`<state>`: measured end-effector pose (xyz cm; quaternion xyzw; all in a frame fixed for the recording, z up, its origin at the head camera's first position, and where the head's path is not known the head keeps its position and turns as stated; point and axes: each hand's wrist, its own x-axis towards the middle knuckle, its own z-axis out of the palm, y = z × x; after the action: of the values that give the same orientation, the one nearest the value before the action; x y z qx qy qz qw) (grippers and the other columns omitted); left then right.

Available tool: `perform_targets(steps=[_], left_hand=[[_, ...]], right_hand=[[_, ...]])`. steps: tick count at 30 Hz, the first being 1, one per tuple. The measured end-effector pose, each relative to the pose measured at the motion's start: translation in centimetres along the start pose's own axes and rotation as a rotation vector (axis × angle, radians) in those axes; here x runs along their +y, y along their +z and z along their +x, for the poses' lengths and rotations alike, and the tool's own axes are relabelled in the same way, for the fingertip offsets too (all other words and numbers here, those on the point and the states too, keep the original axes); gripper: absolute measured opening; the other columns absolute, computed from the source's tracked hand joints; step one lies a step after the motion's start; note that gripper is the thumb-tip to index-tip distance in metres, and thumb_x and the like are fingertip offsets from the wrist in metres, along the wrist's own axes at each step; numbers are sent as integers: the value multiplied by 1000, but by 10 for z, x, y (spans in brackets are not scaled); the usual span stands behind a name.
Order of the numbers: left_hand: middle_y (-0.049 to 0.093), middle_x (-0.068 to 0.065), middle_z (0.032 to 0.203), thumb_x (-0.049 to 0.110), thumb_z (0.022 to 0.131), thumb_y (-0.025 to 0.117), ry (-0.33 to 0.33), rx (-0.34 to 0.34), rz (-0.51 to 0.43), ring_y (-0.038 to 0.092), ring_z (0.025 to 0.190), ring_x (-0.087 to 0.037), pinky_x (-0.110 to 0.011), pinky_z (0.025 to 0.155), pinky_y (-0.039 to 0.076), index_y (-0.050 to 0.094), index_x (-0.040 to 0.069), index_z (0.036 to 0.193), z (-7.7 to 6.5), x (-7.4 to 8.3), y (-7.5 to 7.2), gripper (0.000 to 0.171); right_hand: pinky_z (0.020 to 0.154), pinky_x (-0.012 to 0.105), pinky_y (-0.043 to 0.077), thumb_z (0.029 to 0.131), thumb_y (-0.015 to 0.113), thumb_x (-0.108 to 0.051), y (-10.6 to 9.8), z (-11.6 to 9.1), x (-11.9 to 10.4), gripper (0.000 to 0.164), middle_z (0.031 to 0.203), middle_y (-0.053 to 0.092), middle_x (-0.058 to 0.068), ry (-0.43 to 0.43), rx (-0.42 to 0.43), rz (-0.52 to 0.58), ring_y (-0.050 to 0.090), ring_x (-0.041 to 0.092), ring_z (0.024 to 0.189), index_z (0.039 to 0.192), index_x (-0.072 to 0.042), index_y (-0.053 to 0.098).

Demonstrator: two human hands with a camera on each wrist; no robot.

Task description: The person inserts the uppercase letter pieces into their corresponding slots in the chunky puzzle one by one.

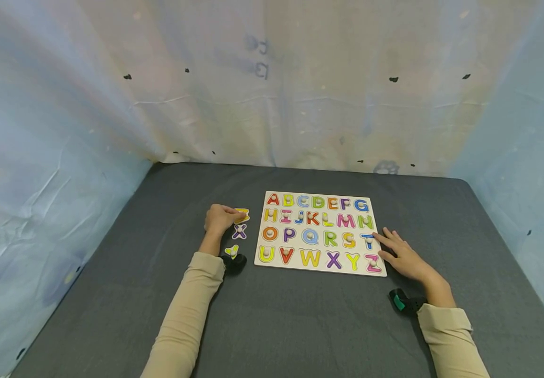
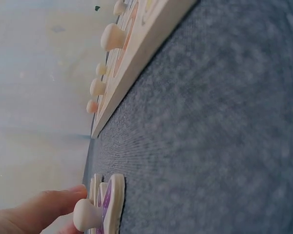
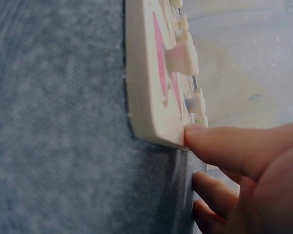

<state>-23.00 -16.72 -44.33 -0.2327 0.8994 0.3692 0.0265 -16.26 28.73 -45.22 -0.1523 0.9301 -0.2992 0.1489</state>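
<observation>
Left of the white wooden alphabet board (image 1: 295,264), my left hand (image 1: 217,218) pinches a yellow letter piece (image 1: 244,211), its fingertips covering part of it. Just below lies a purple X piece (image 1: 240,232), whose pale knob (image 2: 87,215) stands close beside the fingers in the left wrist view. A yellow-green Y piece (image 1: 231,251) lies nearer me. My right hand (image 1: 406,258) rests at the board's right edge, fingers spread. In the right wrist view its thumb (image 3: 219,144) touches the board's corner near the pink Z piece (image 3: 159,58), with no object in its grasp.
Most letters on the board carry knobs; the W (image 1: 310,258), X (image 1: 333,260) and Y (image 1: 352,261) places show none. Black straps sit at both wrists. A grey cloth (image 1: 309,320) covers the table, with pale hanging sheets (image 1: 300,126) behind and at the sides.
</observation>
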Motion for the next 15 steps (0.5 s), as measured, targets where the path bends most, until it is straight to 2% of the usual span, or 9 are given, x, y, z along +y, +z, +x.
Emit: perform_targets(steps=[3,7,10,15], left_hand=[[74,-10,106,38,77,79,28,11,8,67,95,-29,-44,82,49,78,13,92,-1,0,0,29],[75,-8,105,37,79,77,98,31,29,67,95,-27,-41,80,49,79,14,94,-4,3,1,27],[75,-7,105,35,80,76,150,34,35,68,92,-25,-36,73,49,78,14,95,-9,8,0,26],[76,-9,100,32,81,76,235,-2,12,63,71,-17,-24,57,39,78,13,96,-22,18,0,24]], right_hand=[[109,74,6,99,52,-27,0,0,0,59,154,14,37,1,-3,1,5,58,142,147,1,33],[109,74,6,98,53,-27,0,0,1,59,154,14,37,5,-6,4,5,58,142,147,1,33],[109,74,6,99,52,-28,0,0,1,59,153,14,37,4,-3,-1,5,58,142,147,1,34],[109,74,5,99,52,-27,1,1,1,59,154,13,37,7,-2,-2,4,58,143,147,1,34]])
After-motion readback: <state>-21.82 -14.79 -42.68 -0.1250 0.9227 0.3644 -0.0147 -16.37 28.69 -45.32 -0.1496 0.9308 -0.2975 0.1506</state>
